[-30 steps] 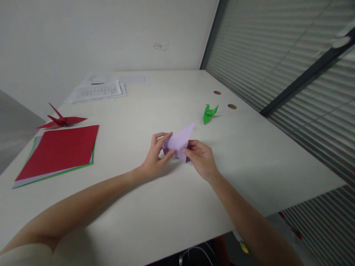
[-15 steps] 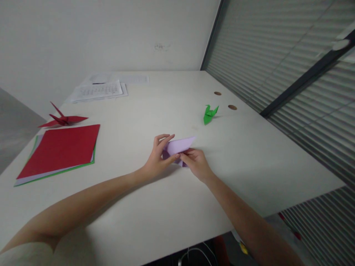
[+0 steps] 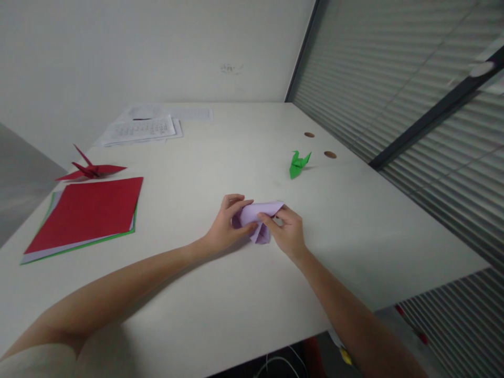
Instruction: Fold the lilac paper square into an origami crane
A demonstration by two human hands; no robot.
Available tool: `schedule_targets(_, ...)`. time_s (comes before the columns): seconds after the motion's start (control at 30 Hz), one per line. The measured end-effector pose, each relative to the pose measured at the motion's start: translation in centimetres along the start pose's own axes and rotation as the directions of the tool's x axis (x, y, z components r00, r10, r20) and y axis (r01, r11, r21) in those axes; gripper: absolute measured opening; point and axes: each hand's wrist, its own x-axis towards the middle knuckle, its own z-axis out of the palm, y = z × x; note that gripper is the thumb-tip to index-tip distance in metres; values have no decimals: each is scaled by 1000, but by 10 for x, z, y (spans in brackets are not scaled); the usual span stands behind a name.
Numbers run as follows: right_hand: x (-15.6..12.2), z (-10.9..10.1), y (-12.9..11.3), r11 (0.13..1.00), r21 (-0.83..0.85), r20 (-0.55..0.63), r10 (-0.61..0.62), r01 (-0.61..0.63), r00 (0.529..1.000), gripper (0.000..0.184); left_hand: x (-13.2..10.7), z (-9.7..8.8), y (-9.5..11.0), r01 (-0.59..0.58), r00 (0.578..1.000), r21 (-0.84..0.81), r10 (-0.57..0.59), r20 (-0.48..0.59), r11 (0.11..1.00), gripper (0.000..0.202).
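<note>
A partly folded sheet of purple origami paper (image 3: 255,211) is held between my two hands over the white table (image 3: 205,173). My left hand (image 3: 230,223) grips its left side, thumb in front and fingers along the top. At the right part, my right hand (image 3: 285,228) pinches the paper between thumb and fingers. One folded flap hangs down below the thumbs, with creases showing. The fingers hide both ends of the sheet.
On the left lies a stack of coloured paper (image 3: 86,212), red on top, with a red paper crane (image 3: 92,170) behind it. A green paper crane (image 3: 299,164) stands at the right. Written sheets (image 3: 142,128) lie at the back, and blinds (image 3: 394,79) border the right side.
My right hand has shifted right along the purple paper, its thumb now on the front face. The paper has tilted, and its lower flap shows more.
</note>
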Motion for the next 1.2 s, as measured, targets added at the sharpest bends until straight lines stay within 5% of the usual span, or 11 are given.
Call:
schedule_targets(0.13,1,-1,-3,995,-46,-48,-90,88,995,16,-4,1,0,11,998,117,-3,-67,993,61)
schedule_targets(0.3,-2,2,0,992,-69,-55,-110,106,992,19,-6,0,-1,-79,996,98,76,36,992,66)
schedule_targets(0.6,-2,-6,-2,979,28,131,-203,201,971,23,-2,-7,2,-104,994,172,95,59,980,59)
schedule_targets(0.73,5,-11,0,998,38,-62,-46,49,997,32,2,-8,-3,-112,993,25,111,29,993,45)
schedule_targets(0.9,7,-4,5,965,186,91,172,-186,981,27,2,-8,-6,-91,993,-87,97,64,992,43)
schedule_targets(1.1,1,5,2,969,146,56,190,-197,980,16,2,-4,-6,73,994,-259,-50,93,963,48)
schedule_targets(1.2,1,6,0,945,256,151,169,-203,974,18,3,-3,-10,173,985,-341,-153,85,924,45)
